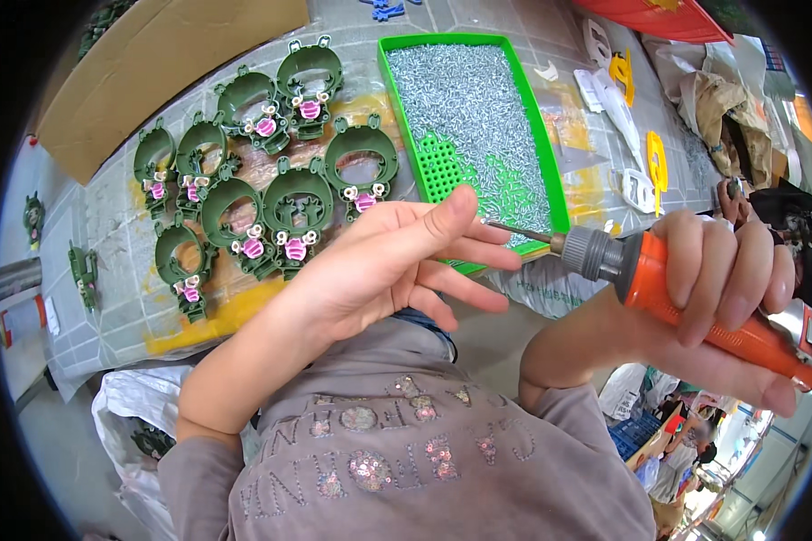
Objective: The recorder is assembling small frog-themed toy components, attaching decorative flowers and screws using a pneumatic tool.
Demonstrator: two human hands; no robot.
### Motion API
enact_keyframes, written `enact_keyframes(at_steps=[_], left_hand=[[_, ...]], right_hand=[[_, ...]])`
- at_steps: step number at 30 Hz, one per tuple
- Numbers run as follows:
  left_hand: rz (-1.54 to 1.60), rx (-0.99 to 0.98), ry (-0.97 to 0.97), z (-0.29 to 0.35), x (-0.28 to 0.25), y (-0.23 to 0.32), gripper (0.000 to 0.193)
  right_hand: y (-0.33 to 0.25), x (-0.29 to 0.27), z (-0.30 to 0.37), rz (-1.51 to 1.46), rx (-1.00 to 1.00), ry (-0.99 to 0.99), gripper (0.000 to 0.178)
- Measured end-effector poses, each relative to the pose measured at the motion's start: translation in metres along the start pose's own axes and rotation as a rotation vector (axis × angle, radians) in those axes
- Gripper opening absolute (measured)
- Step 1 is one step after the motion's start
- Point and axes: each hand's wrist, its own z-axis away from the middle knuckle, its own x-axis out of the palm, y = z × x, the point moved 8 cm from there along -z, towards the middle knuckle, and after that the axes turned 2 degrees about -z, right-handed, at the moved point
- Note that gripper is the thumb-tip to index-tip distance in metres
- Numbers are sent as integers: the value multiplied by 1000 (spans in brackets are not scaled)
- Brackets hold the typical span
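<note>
My right hand point(726, 275) grips an orange electric screwdriver point(651, 284) held level, its grey collar and thin metal bit point(525, 233) pointing left. My left hand point(383, 261) is open, palm turned up and fingers stretched out. The bit's tip lies beside the left fingertips; whether a screw sits on it is too small to tell. Beyond the hands, a bright green tray point(541, 149) holds a layer of small silver screws point(456, 86) and a perforated green area point(438, 169). To the left, several dark green ring-shaped plastic parts point(298, 194) with pink and white pieces lie in rows.
A cardboard sheet point(167, 68) stands at the far left of the table. White plastic pieces point(615, 104) and yellow ones point(656, 162) lie right of the tray. White sacks point(122, 406) are at the lower left, and a blue crate point(634, 435) at the lower right.
</note>
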Motion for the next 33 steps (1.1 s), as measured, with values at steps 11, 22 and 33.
enact_keyframes(at_steps=[11,22,33], left_hand=[[56,8,63,0,-9,-5,29],[-1168,949,472,40,0,42,13],[-1247,963,482,52,-2,39,11]], right_hand=[[9,6,4,4,87,-88,63],[17,16,3,-97,131,-118,63],[42,39,7,57,349,-310,66]])
